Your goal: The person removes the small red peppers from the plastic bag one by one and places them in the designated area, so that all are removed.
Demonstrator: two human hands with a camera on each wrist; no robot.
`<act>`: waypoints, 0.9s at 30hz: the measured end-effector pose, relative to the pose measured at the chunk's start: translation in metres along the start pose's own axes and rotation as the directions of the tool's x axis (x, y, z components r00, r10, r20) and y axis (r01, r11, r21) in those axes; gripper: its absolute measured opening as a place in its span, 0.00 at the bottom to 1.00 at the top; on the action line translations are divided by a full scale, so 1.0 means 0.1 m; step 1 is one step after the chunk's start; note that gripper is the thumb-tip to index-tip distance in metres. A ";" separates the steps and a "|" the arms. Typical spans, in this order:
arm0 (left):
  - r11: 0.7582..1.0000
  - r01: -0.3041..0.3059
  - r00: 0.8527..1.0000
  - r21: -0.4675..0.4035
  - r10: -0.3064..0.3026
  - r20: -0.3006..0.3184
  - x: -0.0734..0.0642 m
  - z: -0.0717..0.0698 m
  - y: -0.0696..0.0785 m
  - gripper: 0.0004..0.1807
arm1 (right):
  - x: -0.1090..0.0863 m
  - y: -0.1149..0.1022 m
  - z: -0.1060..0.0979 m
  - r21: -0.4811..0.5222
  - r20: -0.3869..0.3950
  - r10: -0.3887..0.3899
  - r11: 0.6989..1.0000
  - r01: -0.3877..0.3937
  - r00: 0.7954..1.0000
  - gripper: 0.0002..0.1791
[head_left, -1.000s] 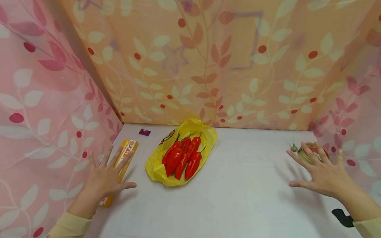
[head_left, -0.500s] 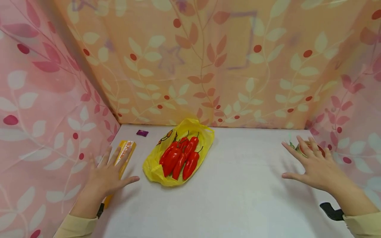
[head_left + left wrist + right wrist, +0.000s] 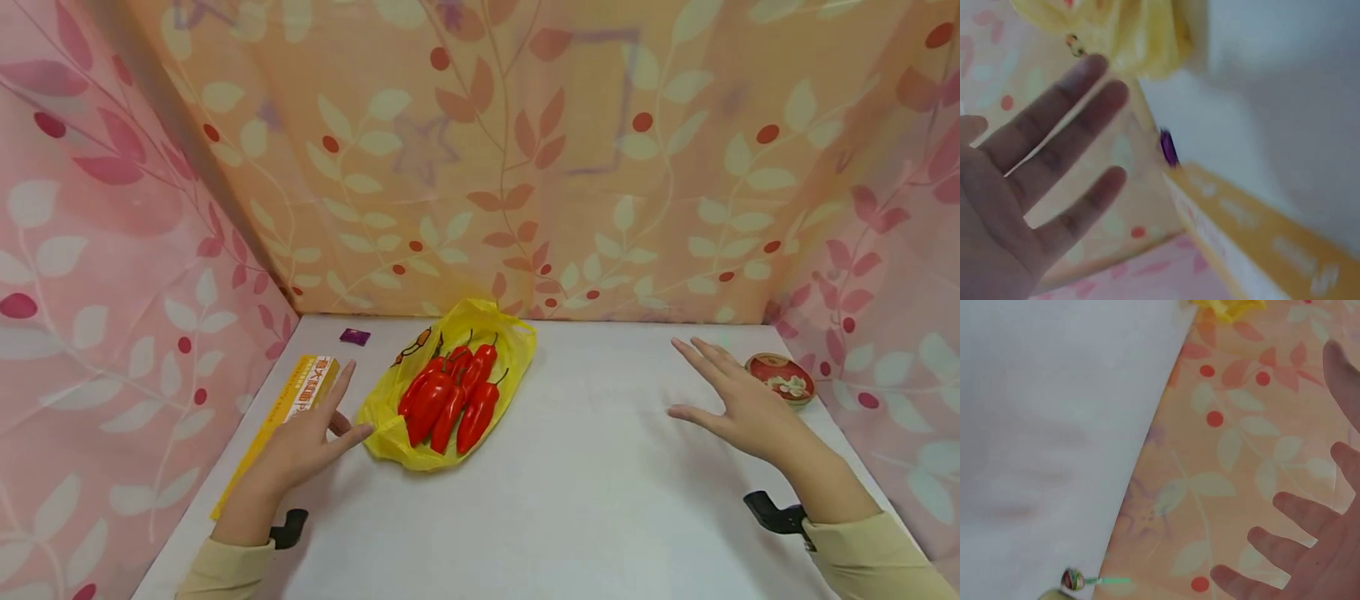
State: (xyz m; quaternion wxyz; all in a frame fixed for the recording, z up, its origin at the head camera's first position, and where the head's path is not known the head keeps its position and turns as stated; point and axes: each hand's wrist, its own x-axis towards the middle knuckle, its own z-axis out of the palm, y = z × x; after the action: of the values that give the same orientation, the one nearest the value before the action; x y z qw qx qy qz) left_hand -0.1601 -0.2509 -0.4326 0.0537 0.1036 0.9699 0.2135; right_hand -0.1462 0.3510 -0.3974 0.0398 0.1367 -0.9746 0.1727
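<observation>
My left hand (image 3: 296, 450) hovers over the left of the table with fingers extended, holding nothing. It overlaps a long yellow-orange box (image 3: 266, 433) in the head view; the left wrist view shows this box (image 3: 1260, 231) beside the spread fingers. Right of that hand lies an opened yellow plastic bag (image 3: 386, 432) with several glossy red chili peppers (image 3: 429, 407) on it. Over the table's right side, my right hand (image 3: 753, 412) is also held up with straight fingers and holds nothing. Nearest to it is a round red container (image 3: 768, 367) with pale raised shapes.
A small purple packet (image 3: 355, 337) lies near the table's back left corner. By the back edge on the right, a small wrapped lollipop (image 3: 1072, 579) with a green stick shows in the right wrist view. Floral curtains (image 3: 487, 167) enclose the back and both sides.
Both hands have moved inward and turned, the right one leftward off the round container, which now shows. The left hand has shifted right toward the bag. The objects stay in place.
</observation>
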 end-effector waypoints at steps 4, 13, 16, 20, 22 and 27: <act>0.992 -0.025 0.999 -0.127 0.021 -0.031 0.05 0.08 0.10 0.50 | 0.10 -0.08 0.08 0.066 -0.043 -0.014 0.998 0.017 0.999 0.52; 0.939 0.046 0.999 -0.341 -0.043 0.018 0.16 0.30 0.22 0.46 | 0.28 -0.24 0.36 0.263 -0.090 -0.036 0.963 0.058 0.995 0.50; 0.921 0.015 1.000 -0.389 -0.021 -0.011 0.17 0.35 0.25 0.45 | 0.36 -0.32 0.47 0.302 -0.105 -0.035 0.951 0.065 0.994 0.49; 0.919 -0.037 0.993 -0.392 -0.008 -0.114 0.19 0.43 0.29 0.36 | 0.48 -0.43 0.60 0.343 -0.131 -0.042 0.935 0.085 0.990 0.46; 0.906 -0.042 0.989 -0.421 -0.023 -0.147 0.20 0.48 0.28 0.30 | 0.55 -0.48 0.64 0.363 -0.136 -0.047 0.927 0.094 0.990 0.45; 0.807 -0.058 0.980 -0.588 -0.065 -0.186 0.20 0.60 0.23 0.21 | 0.71 -0.62 0.76 0.430 -0.097 -0.062 0.897 0.098 0.993 0.44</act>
State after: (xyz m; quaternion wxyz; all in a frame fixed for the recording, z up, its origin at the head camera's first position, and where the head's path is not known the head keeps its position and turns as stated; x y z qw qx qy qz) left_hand -0.1667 -0.2023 -0.4781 -0.0126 0.0584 0.8560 0.5136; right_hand -0.1996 0.2504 -0.4394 0.0546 0.1749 -0.9028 0.3891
